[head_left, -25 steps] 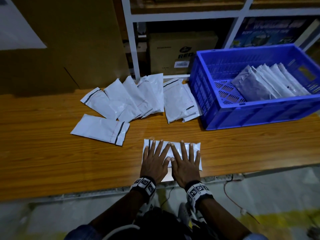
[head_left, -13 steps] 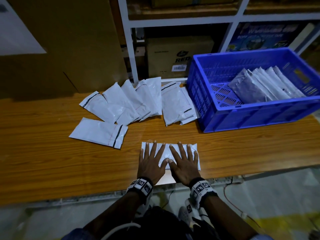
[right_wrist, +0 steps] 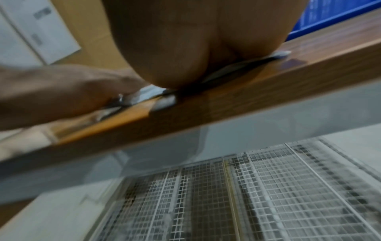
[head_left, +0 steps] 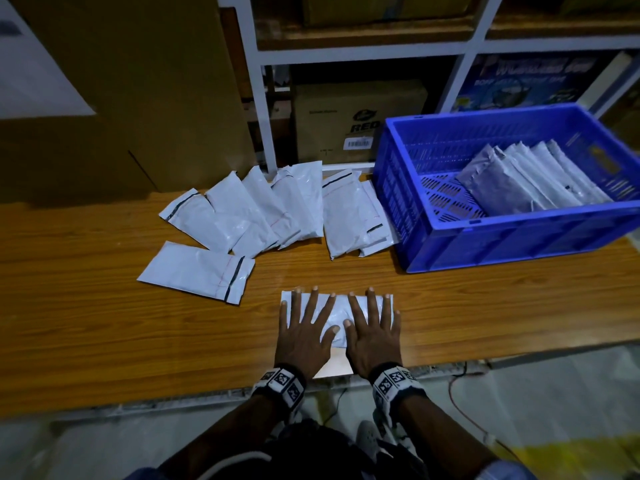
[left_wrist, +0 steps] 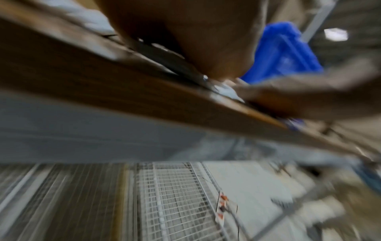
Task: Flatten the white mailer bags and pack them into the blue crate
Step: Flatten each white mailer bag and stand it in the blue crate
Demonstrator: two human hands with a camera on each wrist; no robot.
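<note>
A white mailer bag [head_left: 337, 318] lies near the front edge of the wooden table [head_left: 86, 323]. My left hand [head_left: 304, 327] and right hand [head_left: 372, 329] press flat on it side by side, fingers straight and spread. In both wrist views the palms [left_wrist: 206, 40] [right_wrist: 185, 40] bear down on the bag's thin white edge [right_wrist: 152, 93]. The blue crate [head_left: 502, 233] stands at the right back and holds several white mailer bags [head_left: 526, 180] leaning in a row. Several more mailer bags [head_left: 263, 213] lie fanned out behind my hands, and one [head_left: 195, 270] lies apart at the left.
A white shelf frame [head_left: 263, 109] with a cardboard box [head_left: 353, 123] stands behind the table. A large brown carton [head_left: 121, 81] rises at the back left. Below the table's front edge is a wire grid floor [right_wrist: 247, 195].
Both hands have slid apart across the bag, the left one leftward and the right one rightward, so more of the bag's middle shows between them.
</note>
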